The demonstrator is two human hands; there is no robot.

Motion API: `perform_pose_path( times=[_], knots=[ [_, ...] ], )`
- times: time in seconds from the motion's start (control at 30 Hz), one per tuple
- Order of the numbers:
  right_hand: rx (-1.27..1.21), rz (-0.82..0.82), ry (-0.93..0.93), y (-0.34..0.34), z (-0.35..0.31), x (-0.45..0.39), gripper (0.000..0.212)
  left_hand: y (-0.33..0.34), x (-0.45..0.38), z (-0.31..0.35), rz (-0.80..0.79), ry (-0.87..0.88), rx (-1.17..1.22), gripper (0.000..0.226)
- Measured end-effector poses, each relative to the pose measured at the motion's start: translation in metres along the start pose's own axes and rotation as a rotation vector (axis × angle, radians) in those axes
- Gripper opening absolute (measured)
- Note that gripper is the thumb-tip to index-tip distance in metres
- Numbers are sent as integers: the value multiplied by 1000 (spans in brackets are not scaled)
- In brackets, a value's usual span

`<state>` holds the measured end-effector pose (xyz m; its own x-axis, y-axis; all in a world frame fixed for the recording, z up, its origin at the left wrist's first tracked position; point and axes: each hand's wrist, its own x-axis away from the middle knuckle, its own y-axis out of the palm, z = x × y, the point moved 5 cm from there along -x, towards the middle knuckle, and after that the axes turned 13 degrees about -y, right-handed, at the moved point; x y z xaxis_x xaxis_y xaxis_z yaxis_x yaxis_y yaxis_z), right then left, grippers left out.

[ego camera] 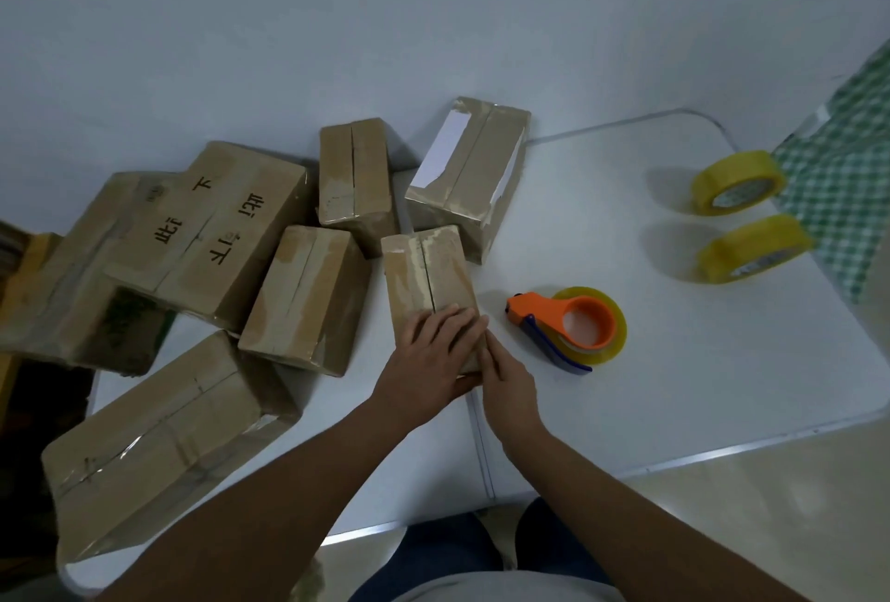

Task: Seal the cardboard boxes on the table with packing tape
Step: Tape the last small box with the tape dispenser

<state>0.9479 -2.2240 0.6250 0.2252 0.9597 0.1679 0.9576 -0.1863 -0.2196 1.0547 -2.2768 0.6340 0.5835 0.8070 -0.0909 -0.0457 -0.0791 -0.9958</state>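
A small cardboard box point(426, 283) is lying near the middle of the white tabletop point(674, 384), its long axis and open centre seam running from the near edge toward the far edge. The left hand point(428, 360) is pressing flat on the box's near end, fingers straight. The right hand point(505, 380) is touching its near right corner; I cannot tell that grip. A tape dispenser point(568, 327) is sitting just right, with bare tabletop beyond toward the right edge.

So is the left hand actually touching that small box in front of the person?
Touching. The head view shows the left hand lying flat on the near end of the small box, fingers spread over its top.
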Motion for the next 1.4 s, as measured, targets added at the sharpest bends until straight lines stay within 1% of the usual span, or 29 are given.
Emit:
perform_pose_path(
  times=[0.1, 0.2, 0.23, 0.3, 0.33, 0.37, 0.4, 0.43, 0.47, 0.53, 0.6, 0.67, 0.7, 0.73, 0.8, 0.83, 0.93, 1.03, 1.17, 1.33, 1.4],
  knots=[
    [116, -5, -10, -3, -1, 0, 41, -2, -1, 0, -39, -10, 27, 67],
    [154, -103, -18, -12, -1, -3, 43, -7, -4, 0, -155, -7, 148, 64],
    [143, -128, -15, -14, -3, -3, 44, -11, -6, -3, -213, -1, 247, 59],
    [129, -112, -16, -20, -10, -2, 47, -25, -15, -13, -359, -36, 511, 46],
    [146, -88, -37, -24, -15, -2, 48, -35, -19, -21, -384, -80, 630, 42],
    [193, -67, -74, -26, -21, -3, 48, -47, -21, -30, -345, -152, 738, 40],
    [267, -64, -138, -27, -28, -4, 48, -58, -19, -41, -263, -260, 839, 38],
    [362, -85, -228, -25, -36, -6, 46, -66, -12, -53, -165, -407, 937, 35],
    [476, -135, -333, -19, -43, -9, 46, -70, 1, -64, -86, -579, 1038, 30],
    [727, -307, -507, 4, -50, -15, 53, -59, 36, -73, -27, -946, 1290, 23],
    [913, -475, -603, 26, -49, -23, 68, -36, 69, -72, -61, -1277, 1548, 22],
    [1068, -563, -679, 40, -43, -30, 79, -12, 92, -65, -150, -1560, 1795, 23],
    [1139, -587, -703, 44, -38, -32, 82, -3, 100, -59, -209, -1661, 1901, 23],
    [1199, -598, -715, 45, -34, -33, 84, 3, 105, -54, -265, -1709, 1974, 26],
    [1265, -596, -709, 45, -28, -33, 85, 9, 109, -46, -320, -1698, 2048, 36],
    [1286, -594, -704, 45, -26, -33, 85, 9, 109, -44, -310, -1680, 2058, 38],
    [1304, -575, -689, 48, -25, -29, 85, 5, 109, -46, -223, -1635, 2001, 29],
    [1270, -508, -647, 44, -25, -21, 81, -1, 106, -51, -161, -1515, 1958, 17],
    [1256, -434, -642, 42, -25, -13, 80, -4, 102, -51, -144, -1323, 1832, 27],
    [1259, -423, -649, 43, -25, -14, 80, 1, 101, -56, -30, -1330, 1764, 22],
    [1260, -422, -651, 44, -24, -15, 79, 4, 102, -57, -14, -1334, 1724, 20]
  ],
)
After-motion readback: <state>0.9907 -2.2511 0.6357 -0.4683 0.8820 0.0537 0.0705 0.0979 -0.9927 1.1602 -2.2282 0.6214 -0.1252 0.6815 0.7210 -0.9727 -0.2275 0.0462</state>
